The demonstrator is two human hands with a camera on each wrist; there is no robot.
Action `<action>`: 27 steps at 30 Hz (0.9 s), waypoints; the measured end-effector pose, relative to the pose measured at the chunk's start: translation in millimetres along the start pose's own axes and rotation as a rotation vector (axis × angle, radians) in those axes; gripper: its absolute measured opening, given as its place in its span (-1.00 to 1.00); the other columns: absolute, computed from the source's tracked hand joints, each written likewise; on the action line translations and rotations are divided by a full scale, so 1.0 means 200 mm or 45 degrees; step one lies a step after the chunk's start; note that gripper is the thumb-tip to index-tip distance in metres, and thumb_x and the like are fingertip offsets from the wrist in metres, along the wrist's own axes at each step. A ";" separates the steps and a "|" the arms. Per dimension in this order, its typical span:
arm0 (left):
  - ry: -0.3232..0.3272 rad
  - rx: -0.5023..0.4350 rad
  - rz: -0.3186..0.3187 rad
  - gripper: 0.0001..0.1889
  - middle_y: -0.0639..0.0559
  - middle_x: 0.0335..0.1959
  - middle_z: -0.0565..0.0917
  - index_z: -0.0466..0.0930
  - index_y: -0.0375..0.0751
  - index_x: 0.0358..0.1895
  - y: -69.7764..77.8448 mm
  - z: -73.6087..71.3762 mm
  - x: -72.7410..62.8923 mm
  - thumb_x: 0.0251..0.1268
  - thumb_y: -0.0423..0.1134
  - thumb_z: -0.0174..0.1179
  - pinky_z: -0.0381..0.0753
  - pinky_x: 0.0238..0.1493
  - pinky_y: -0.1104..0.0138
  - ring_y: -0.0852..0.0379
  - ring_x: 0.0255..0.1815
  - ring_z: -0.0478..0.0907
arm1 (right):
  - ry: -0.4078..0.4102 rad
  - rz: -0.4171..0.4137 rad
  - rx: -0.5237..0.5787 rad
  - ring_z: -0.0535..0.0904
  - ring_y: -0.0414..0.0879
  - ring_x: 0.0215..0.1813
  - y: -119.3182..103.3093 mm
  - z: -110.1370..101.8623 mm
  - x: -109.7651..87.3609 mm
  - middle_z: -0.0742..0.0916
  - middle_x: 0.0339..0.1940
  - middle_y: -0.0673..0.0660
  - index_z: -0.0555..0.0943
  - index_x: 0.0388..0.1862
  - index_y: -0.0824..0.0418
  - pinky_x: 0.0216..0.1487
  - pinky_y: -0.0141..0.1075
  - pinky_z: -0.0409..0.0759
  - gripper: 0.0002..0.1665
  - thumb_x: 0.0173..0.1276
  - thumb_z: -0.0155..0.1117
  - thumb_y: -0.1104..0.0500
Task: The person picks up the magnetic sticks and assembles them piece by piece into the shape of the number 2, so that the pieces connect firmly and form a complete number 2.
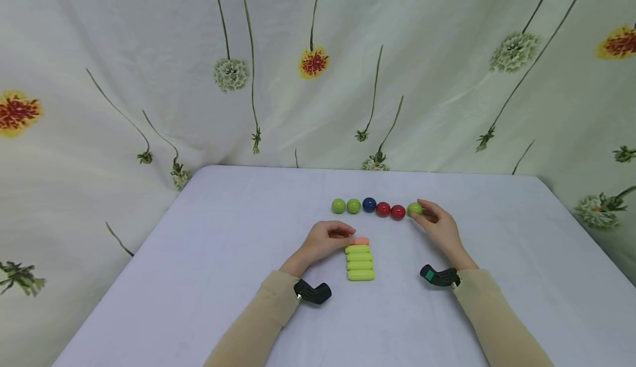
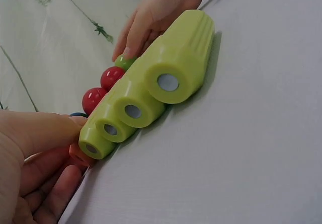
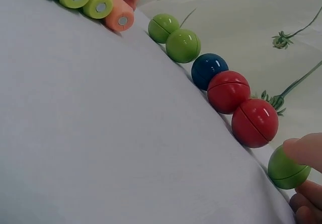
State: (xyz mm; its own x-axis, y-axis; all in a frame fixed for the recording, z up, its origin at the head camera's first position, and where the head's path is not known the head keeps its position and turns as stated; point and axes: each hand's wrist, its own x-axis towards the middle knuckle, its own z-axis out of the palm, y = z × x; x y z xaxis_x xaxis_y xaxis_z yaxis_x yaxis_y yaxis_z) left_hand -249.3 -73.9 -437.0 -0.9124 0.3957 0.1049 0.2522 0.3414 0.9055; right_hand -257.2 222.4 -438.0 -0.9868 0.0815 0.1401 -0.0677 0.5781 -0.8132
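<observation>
Green ball (image 1: 414, 209): pinched, right hand (image 1: 440, 230) | orange stick (image 1: 361, 241): pinched, left hand (image 1: 321, 240)

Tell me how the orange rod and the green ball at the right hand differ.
The orange rod is long and straight, while the green ball is round. The rod has a grey disc in its end; the ball shows a thin seam. The left hand pinches the rod, whereas the right hand holds the ball. Both have a hand on them.
</observation>
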 end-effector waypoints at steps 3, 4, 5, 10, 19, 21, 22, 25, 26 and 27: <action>0.004 0.024 -0.003 -0.81 0.11 -0.21 0.68 0.70 -0.14 -0.14 0.00 0.00 0.00 0.18 -0.22 0.29 0.51 -0.12 0.33 0.20 -0.20 0.54 | 0.004 -0.005 -0.030 0.42 0.19 0.17 0.00 0.01 0.00 0.49 0.22 0.34 0.34 0.35 0.23 0.15 0.00 0.41 -0.36 0.37 0.18 0.00; 0.006 0.036 -0.001 -0.81 0.12 -0.21 0.68 0.71 -0.13 -0.14 0.00 0.01 0.01 0.20 -0.22 0.28 0.51 -0.12 0.34 0.21 -0.20 0.54 | 0.007 -0.008 -0.041 0.42 0.19 0.16 0.00 0.01 0.00 0.49 0.21 0.34 0.34 0.35 0.23 0.15 0.00 0.41 -0.37 0.37 0.18 0.01; 0.009 0.049 0.001 -0.82 0.12 -0.21 0.68 0.71 -0.13 -0.14 0.00 0.01 0.01 0.21 -0.22 0.27 0.51 -0.12 0.34 0.21 -0.20 0.54 | 0.012 -0.013 -0.050 0.43 0.19 0.15 0.00 0.01 0.01 0.50 0.21 0.34 0.35 0.34 0.23 0.14 0.00 0.42 -0.38 0.37 0.18 0.02; 0.015 0.110 0.025 -0.83 0.14 -0.21 0.69 0.72 -0.11 -0.16 0.00 0.02 0.02 0.24 -0.21 0.24 0.49 -0.09 0.35 0.22 -0.16 0.54 | 0.045 -0.042 -0.068 0.46 0.17 0.09 0.00 0.02 0.01 0.54 0.15 0.34 0.39 0.31 0.23 0.10 -0.02 0.44 -0.41 0.35 0.22 0.07; -0.017 0.165 0.042 -0.79 0.19 -0.19 0.66 0.70 -0.08 -0.10 0.00 0.04 0.03 0.21 -0.21 0.22 0.45 -0.13 0.34 0.21 -0.19 0.48 | 0.076 -0.069 -0.092 0.48 0.16 0.05 0.02 0.03 0.02 0.56 0.11 0.34 0.41 0.28 0.25 0.07 -0.05 0.45 -0.43 0.34 0.23 0.08; -0.022 0.153 0.031 -0.78 0.19 -0.21 0.66 0.70 -0.09 -0.10 0.01 0.04 0.04 0.19 -0.22 0.24 0.47 -0.16 0.35 0.21 -0.23 0.48 | 0.083 -0.078 -0.096 0.48 0.16 0.05 0.02 0.04 0.02 0.56 0.10 0.34 0.41 0.28 0.25 0.06 -0.05 0.45 -0.43 0.35 0.23 0.06; -0.024 0.150 0.029 -0.79 0.18 -0.22 0.66 0.70 -0.09 -0.10 0.01 0.04 0.04 0.19 -0.22 0.25 0.47 -0.18 0.35 0.21 -0.24 0.49 | 0.086 -0.083 -0.097 0.48 0.15 0.04 0.02 0.04 0.01 0.56 0.10 0.34 0.40 0.28 0.25 0.06 -0.05 0.45 -0.43 0.35 0.22 0.05; -0.032 0.173 0.049 -0.78 0.18 -0.24 0.66 0.69 -0.10 -0.10 0.00 0.04 0.07 0.20 -0.18 0.28 0.48 -0.20 0.36 0.22 -0.27 0.49 | 0.104 -0.109 -0.091 0.50 0.16 0.01 0.02 0.03 0.01 0.57 0.08 0.35 0.40 0.27 0.27 0.04 -0.05 0.45 -0.43 0.36 0.21 0.05; -0.035 0.182 0.062 -0.77 0.18 -0.24 0.66 0.69 -0.11 -0.10 0.00 0.04 0.07 0.20 -0.17 0.28 0.48 -0.20 0.36 0.22 -0.27 0.49 | 0.112 -0.118 -0.090 0.50 0.16 0.00 0.02 0.03 0.01 0.58 0.07 0.36 0.40 0.27 0.28 0.03 -0.05 0.46 -0.42 0.36 0.21 0.05; -0.038 0.196 0.072 -0.77 0.18 -0.24 0.66 0.69 -0.11 -0.09 0.00 0.04 0.08 0.21 -0.15 0.27 0.48 -0.19 0.36 0.22 -0.26 0.49 | 0.119 -0.123 -0.091 0.51 0.16 -0.01 0.02 0.03 0.01 0.58 0.07 0.36 0.40 0.28 0.28 0.02 -0.06 0.46 -0.42 0.36 0.21 0.05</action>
State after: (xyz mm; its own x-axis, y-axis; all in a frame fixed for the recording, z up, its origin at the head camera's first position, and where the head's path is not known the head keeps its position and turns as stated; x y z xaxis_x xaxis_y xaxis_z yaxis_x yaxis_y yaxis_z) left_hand -261.4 -61.4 -438.2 -0.8859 0.4424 0.1394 0.3513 0.4436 0.8245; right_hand -260.9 220.9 -444.6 -0.9579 0.0957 0.2705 -0.1480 0.6428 -0.7516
